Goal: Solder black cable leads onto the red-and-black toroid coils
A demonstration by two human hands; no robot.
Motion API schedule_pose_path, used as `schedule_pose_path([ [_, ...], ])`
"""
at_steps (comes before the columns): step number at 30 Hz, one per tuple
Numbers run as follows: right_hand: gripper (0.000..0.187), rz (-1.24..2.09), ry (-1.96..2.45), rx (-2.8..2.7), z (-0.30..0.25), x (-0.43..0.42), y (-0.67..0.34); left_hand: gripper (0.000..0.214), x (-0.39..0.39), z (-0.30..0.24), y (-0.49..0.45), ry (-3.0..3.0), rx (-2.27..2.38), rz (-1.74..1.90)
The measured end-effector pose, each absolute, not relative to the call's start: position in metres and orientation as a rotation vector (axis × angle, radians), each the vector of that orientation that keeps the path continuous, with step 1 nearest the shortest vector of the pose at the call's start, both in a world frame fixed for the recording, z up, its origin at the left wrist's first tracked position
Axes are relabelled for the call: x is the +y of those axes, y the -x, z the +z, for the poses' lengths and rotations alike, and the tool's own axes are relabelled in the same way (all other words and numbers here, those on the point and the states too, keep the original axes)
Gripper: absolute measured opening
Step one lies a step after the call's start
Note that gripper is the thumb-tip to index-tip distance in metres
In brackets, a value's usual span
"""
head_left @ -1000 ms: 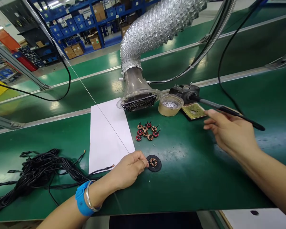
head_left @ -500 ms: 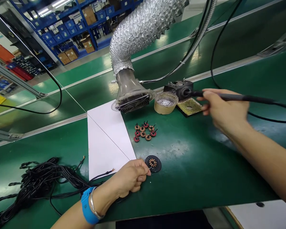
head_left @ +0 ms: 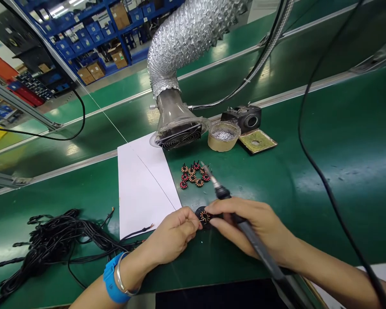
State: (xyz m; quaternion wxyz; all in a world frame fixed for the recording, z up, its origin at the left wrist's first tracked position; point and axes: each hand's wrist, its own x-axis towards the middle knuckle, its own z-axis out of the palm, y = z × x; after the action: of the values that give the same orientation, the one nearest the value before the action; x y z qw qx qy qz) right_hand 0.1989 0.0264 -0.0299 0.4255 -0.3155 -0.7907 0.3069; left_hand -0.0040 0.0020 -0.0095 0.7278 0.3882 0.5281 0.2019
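My left hand [head_left: 176, 234] is closed in a pinch on a thin solder wire [head_left: 154, 180], which runs up and away to the upper left. Its fingertips are at the left edge of a small wound coil [head_left: 205, 216] with copper-coloured windings, lying on a round black disc [head_left: 199, 210]. My right hand [head_left: 252, 223] grips a soldering iron [head_left: 223, 192], whose tip points away to the upper left, off the coil. Thumb and forefinger of that hand reach to the coil's right side; whether they press on it I cannot tell.
Several red and copper wound coils [head_left: 193, 174] lie beyond the disc. Behind them are a fume hood [head_left: 176, 128], a round tub [head_left: 223, 141], a soldering iron holder [head_left: 244, 119] and a yellow sponge [head_left: 257, 141]. White paper [head_left: 141, 184] and bundled black cables [head_left: 61, 236] lie left.
My right hand has drawn the soldering iron out of its holder and brought it down left to the coil, thumb and forefinger now beside it. My left hand has barely moved.
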Motion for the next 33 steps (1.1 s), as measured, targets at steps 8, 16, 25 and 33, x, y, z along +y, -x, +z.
schedule_pose_path([
  [8, 0.023, 0.870, 0.577, -2.065, -0.031, 0.031, -0.184, 0.019, -0.004, -0.018, 0.008, -0.985, 1.167, 0.451],
  [16, 0.028, 0.615, 0.507, -2.357, -0.034, 0.036, -0.191, 0.016, 0.000, -0.017, 0.006, -1.019, 1.178, 0.452],
  [25, 0.031, 0.468, 0.644, -2.520, -0.025, 0.029, -0.186, 0.013, 0.005, -0.015, 0.008, -1.204, 1.252, 0.396],
  [33, 0.051, 0.558, 0.751, -2.001, -0.030, 0.026, -0.198, 0.011, 0.016, -0.022, 0.003, -1.079, 1.336, 0.507],
])
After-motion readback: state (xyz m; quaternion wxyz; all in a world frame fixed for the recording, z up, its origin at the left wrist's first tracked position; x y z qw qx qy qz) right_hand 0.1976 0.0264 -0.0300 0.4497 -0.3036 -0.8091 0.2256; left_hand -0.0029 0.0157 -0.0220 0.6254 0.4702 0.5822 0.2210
